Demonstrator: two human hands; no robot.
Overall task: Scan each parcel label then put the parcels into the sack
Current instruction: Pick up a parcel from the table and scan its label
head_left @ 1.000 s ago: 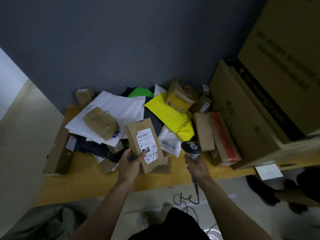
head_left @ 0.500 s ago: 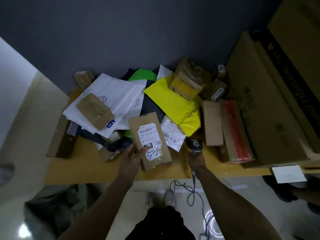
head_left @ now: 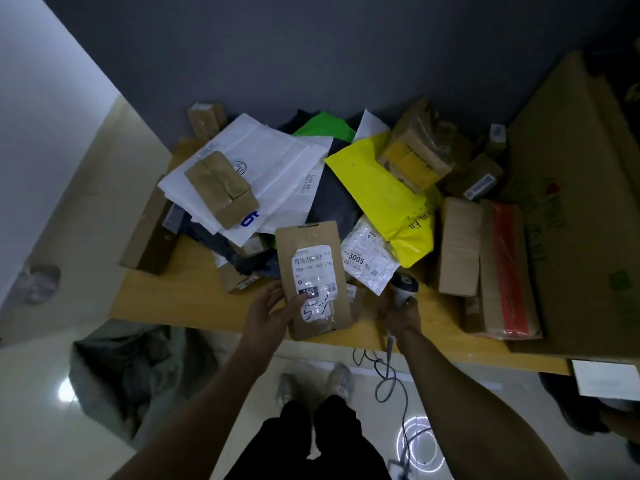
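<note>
Brown cardboard parcel (head_left: 313,278), label up, clamped in my left grip (head_left: 268,311) above the bench (head_left: 166,299); my right grip (head_left: 401,315) is wrapped round the scanner (head_left: 403,289).

Left hand (head_left: 268,311) grips brown parcel (head_left: 313,278); right hand (head_left: 403,315) grips scanner (head_left: 403,287).

Yellow-topped table (head_left: 180,299) across mid-frame, against the grey wall. Left edge: long brown carton (head_left: 149,244). Centre: heap of mailers, dark bags at the bottom, small carton (head_left: 239,280) at its near edge. Right: plain brown box (head_left: 457,247), red-taped box (head_left: 509,268), large carton (head_left: 581,202) at far right.
</note>
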